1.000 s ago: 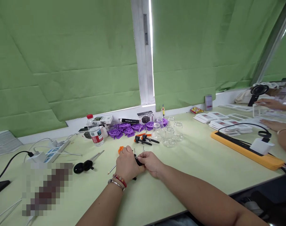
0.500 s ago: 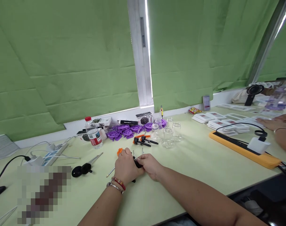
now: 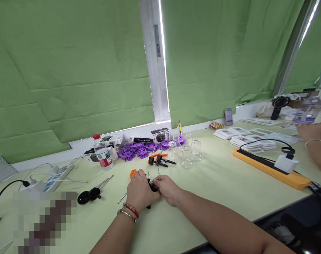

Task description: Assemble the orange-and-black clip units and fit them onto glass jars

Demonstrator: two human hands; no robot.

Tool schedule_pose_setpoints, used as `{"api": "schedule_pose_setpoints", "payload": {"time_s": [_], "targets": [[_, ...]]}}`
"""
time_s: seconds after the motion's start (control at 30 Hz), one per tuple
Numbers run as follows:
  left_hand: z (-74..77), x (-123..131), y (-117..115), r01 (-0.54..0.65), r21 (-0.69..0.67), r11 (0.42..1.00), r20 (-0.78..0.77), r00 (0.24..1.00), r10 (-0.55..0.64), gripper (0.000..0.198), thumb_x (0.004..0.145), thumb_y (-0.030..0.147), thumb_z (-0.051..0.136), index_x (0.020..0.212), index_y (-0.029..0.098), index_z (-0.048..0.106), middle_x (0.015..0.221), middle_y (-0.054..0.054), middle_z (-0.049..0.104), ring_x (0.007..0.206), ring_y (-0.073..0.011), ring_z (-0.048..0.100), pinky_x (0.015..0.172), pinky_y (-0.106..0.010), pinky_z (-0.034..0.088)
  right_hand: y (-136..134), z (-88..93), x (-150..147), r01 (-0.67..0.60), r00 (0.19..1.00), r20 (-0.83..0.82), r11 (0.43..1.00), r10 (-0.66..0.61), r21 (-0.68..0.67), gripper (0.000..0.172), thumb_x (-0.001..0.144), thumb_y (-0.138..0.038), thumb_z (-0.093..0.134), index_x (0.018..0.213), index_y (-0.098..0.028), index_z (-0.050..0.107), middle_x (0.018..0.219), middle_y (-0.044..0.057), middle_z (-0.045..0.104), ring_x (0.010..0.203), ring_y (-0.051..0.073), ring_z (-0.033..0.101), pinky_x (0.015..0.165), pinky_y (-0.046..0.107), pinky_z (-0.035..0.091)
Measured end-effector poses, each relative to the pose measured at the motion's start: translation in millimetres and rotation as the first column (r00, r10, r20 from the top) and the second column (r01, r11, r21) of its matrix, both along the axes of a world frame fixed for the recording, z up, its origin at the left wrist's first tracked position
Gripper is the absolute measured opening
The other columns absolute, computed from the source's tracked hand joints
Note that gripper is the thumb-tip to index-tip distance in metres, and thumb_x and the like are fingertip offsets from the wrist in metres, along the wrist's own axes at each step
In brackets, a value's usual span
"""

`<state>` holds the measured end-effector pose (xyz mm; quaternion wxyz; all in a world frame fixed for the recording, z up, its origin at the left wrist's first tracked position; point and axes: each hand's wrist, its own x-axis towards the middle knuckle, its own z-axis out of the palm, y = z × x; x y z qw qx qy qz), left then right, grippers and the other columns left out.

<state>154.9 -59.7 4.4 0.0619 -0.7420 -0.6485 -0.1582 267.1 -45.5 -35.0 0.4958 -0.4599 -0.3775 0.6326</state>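
BG wall is covered w/ green sheets point(image 3: 91, 63). Below, a pale table point(image 3: 216, 176) is seen, its far side lined w/ odds & ends. The sheets are split by a whitish window post point(image 3: 155, 70). A yellow power strip point(image 3: 266, 168) is laid at an angle on the R, w/ a white plug point(image 3: 286, 164) seated in it. Purple pieces point(image 3: 127, 154) are heaped near the wall, approx. mid-table; white cards point(image 3: 253, 141) are stacked far R, near a co-worker's hand point(image 3: 310, 132).

Front & centre, the L hand point(image 3: 140, 188) is wrapped round a black part point(image 3: 153, 187), fingers curled & closed on it. The R hand point(image 3: 168, 188) is held right beside, thumb & fingertips drawn tog. at the part's R end; what exactly is pinched can't be told.

A red-capped bottle point(image 3: 104, 155) is stood L of the purple heap; clear jars point(image 3: 187, 161) are grouped to its R. The black part is kept btwn both hands, mostly hidden. An orange piece point(image 3: 132, 173) is seen just past the L knuckles, & thin metal pins point(image 3: 149, 175) by the R fingertips.
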Motion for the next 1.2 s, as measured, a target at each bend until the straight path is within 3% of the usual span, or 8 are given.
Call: {"api": "schedule_pose_setpoints", "payload": {"time_s": [0.57,1.2], "targets": [[4.5,1.2,-2.4,0.007,-0.019,1.000,0.030,1.000,-0.006,0.062,0.051,0.054,0.066,0.094,0.019,0.039,0.097,-0.011,0.052,0.094,-0.0277,0.053,0.071,-0.033,0.041,-2.7,8.1,2.9,-0.010,1.000,-0.027,0.999,0.009,-0.048,0.014,0.075,-0.026,0.061,0.078,-0.016,0.051,0.063,-0.001,0.054,0.056,0.012,0.051,0.053,0.024,0.037],[11.5,3.4,-6.3,0.007,-0.046,0.999,0.040,0.999,-0.005,0.063,0.049,0.056,0.068,0.093,0.018,0.042,0.095,-0.010,0.053,0.092,-0.0272,0.055,0.070,-0.033,0.044,2.6,-2.5,3.9,-0.055,0.998,-0.029,0.998,0.054,-0.042,0.019,0.070,-0.023,0.063,0.085,-0.016,0.053,0.067,0.000,0.057,0.058,0.012,0.052,0.053,0.024,0.039]]}}
